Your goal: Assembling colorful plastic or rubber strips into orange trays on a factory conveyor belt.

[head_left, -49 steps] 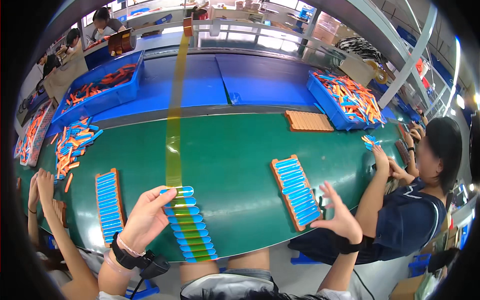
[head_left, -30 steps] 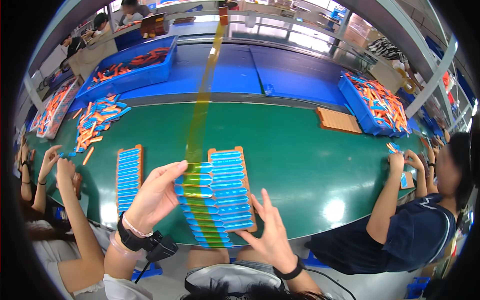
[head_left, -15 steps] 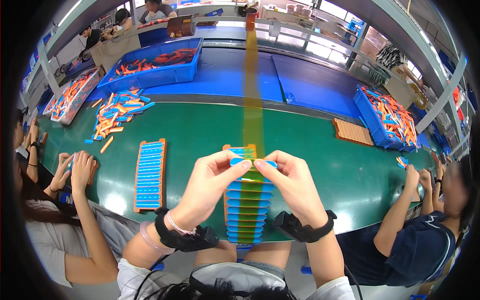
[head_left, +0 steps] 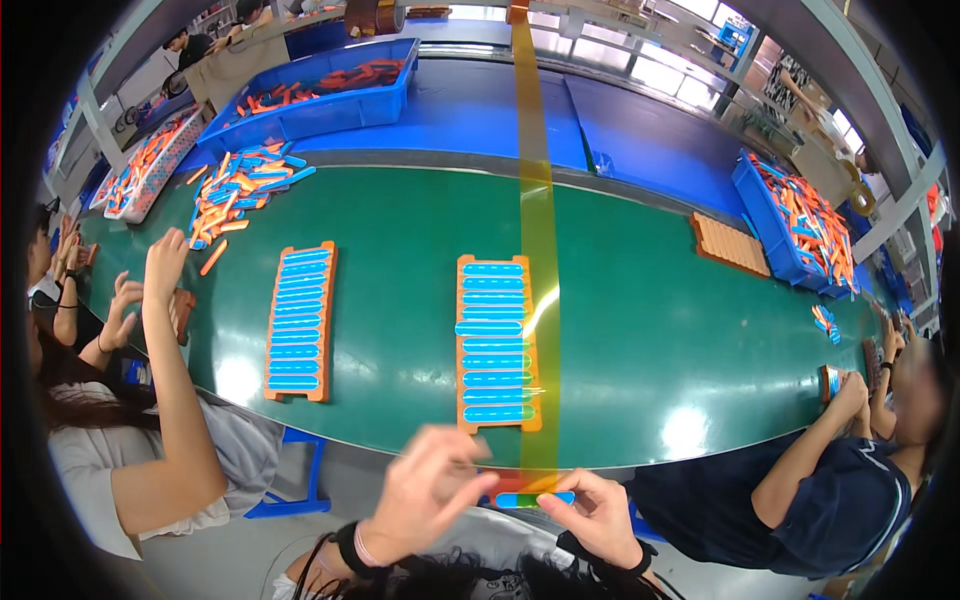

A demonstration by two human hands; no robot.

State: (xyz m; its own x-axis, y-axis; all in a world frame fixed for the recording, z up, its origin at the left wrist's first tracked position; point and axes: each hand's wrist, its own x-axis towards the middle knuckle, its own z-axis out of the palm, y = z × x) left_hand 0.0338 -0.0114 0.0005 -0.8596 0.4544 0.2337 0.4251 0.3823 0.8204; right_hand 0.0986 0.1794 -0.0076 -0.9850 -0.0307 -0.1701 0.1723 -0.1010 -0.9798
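Observation:
A long band of clear amber tape stretches from the far side of the bench down past its near edge. My right hand pinches a blue strip with rounded ends, the tape lying across it. Just left of it, my left hand is raised and blurred, thumb apart from the fingers, nothing visible in it. Beyond my hands lies an orange grooved rack filled with a column of blue strips; the tape passes over its right edge.
A second filled rack lies left, and a bare rack far right. Loose blue and orange strips are heaped far left. Blue bins stand at the back left and right. Co-workers' arms reach in from both sides.
Both hands have come down toward me, past the bench edge. My left hand has let go of the strip. The tape now hangs farther right, uncovering most of the middle rack.

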